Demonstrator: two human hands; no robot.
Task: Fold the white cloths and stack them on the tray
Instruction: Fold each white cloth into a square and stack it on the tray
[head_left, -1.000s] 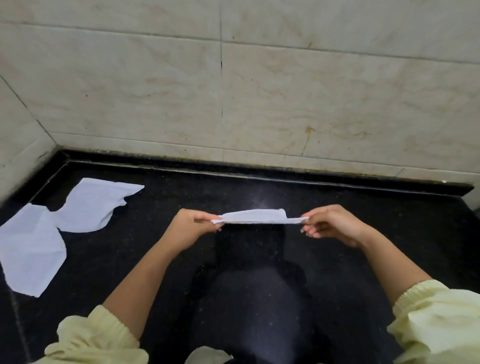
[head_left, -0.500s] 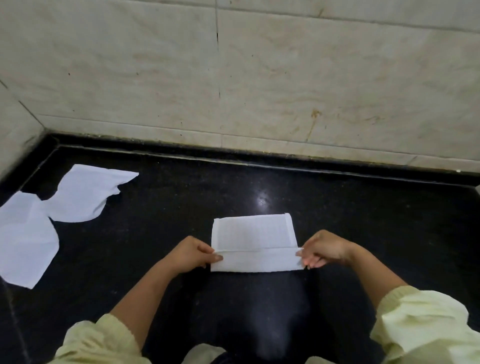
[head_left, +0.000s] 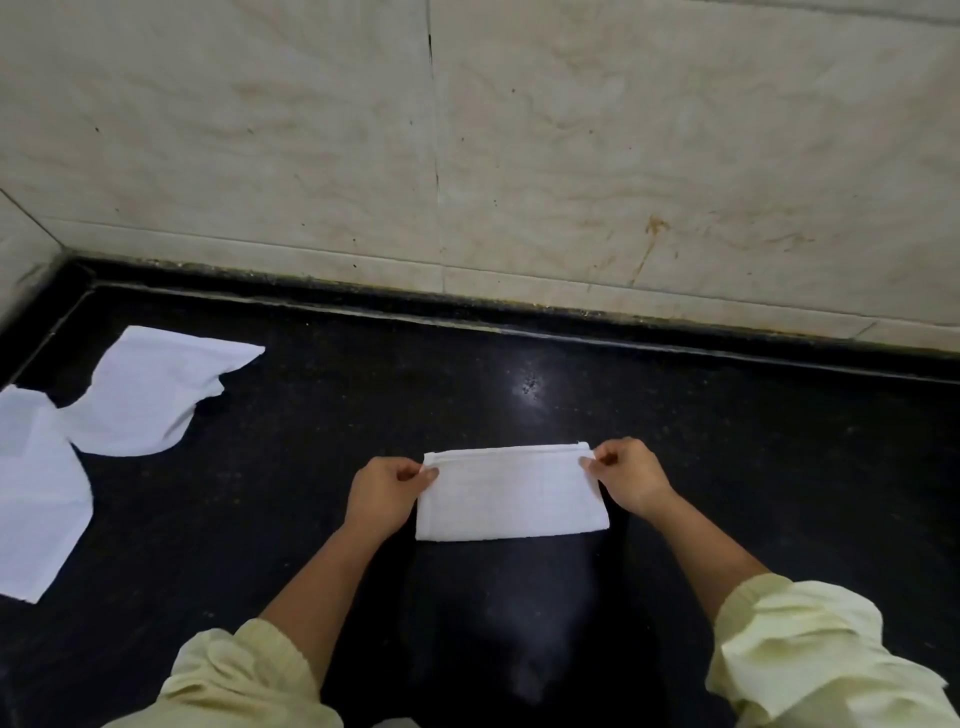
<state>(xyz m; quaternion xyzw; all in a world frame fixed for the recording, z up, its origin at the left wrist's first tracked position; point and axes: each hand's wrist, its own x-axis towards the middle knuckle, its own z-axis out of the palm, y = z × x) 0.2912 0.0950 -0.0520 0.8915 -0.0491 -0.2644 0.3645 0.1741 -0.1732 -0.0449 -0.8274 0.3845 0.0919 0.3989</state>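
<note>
A white cloth (head_left: 511, 493) lies folded into a flat rectangle on the black counter (head_left: 311, 467), at the middle of the view. My left hand (head_left: 384, 491) pinches its far left corner. My right hand (head_left: 626, 480) pinches its far right corner. Two more white cloths lie unfolded at the left: one (head_left: 156, 392) further back, one (head_left: 36, 499) nearer and partly cut off by the frame edge. No tray is in view.
A pale marble wall (head_left: 519, 156) runs along the back of the counter and turns a corner at the far left. A raised black lip (head_left: 467, 306) edges the counter under the wall. Pale yellow sleeves (head_left: 810, 654) cover my forearms.
One second ago I held the cloth stretched in the air. Since then it came down onto the counter and its near edge was carried over to the far edge, halving it.
</note>
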